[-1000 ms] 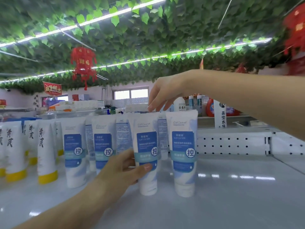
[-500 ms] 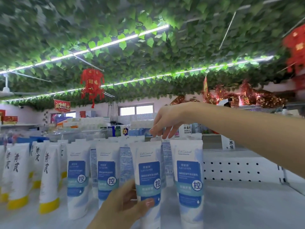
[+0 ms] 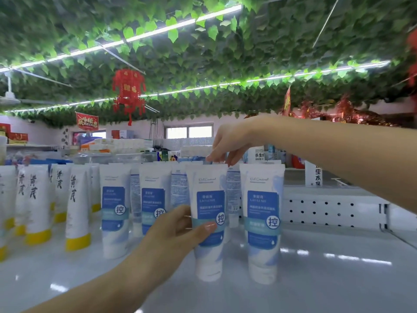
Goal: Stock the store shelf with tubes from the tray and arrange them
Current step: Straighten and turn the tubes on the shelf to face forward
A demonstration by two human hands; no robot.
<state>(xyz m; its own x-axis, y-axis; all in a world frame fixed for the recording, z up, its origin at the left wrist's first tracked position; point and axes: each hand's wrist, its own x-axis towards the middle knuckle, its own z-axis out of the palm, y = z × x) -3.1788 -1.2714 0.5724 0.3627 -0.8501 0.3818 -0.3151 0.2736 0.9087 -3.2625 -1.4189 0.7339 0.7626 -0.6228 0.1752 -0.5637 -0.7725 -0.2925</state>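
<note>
Forearms (image 3: 338, 159) bare to frame edge; left hand (image 3: 174, 233) thumbnail short, glossy; right hand (image 3: 230, 141) fingers (image 3: 216, 154) slim

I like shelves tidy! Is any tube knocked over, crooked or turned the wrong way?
None has fallen or spilled; every tube stands on its cap. One oddity: the blue-label tubes in front show their fronts, while the tubes behind show small print, so they look turned around.
</note>
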